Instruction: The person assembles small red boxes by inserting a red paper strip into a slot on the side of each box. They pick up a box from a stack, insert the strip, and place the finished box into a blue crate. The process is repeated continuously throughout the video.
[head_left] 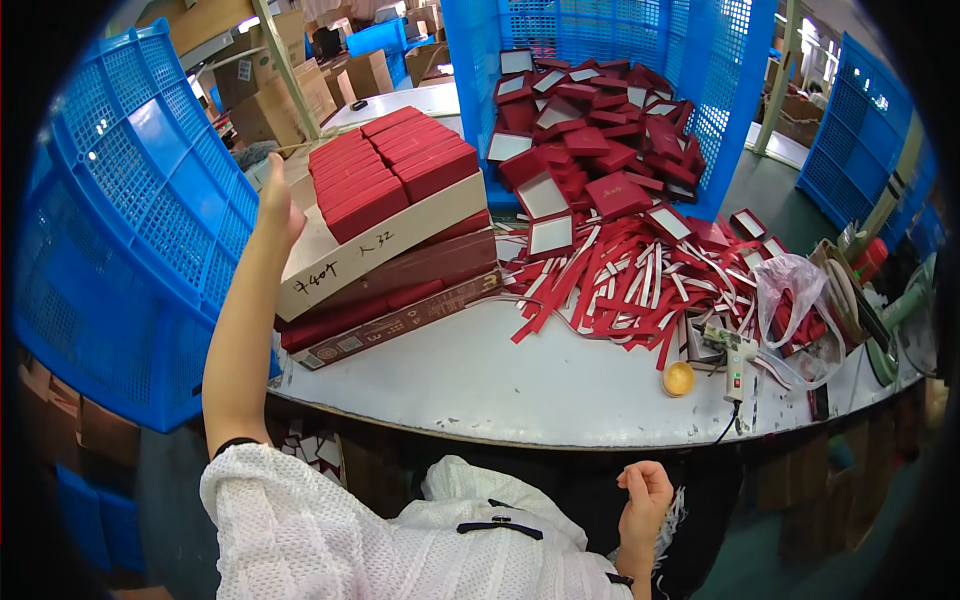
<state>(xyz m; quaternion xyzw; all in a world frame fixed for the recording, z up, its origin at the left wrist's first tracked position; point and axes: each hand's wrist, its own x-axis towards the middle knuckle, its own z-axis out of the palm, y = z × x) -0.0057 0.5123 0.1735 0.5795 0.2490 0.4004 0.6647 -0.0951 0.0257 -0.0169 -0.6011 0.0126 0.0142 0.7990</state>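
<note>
the left hand (277,205) was pressed, fingers together, against the left end of the cardboard tray (400,235) of red boxes (390,165), which sat atop flat maroon cartons (400,290). the tray was judged stiff but heavy, best gripped at both ends. the right hand (645,495), loosely curled on nothing, was held well below the tray.

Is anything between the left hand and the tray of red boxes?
Nothing visible: the left hand is already at the far left corner of the tray, apparently touching its edge. The blue crate stands beside, not between.

Shallow cardboard tray (400,235) of red boxes (392,165) tops stacked trays.
</note>
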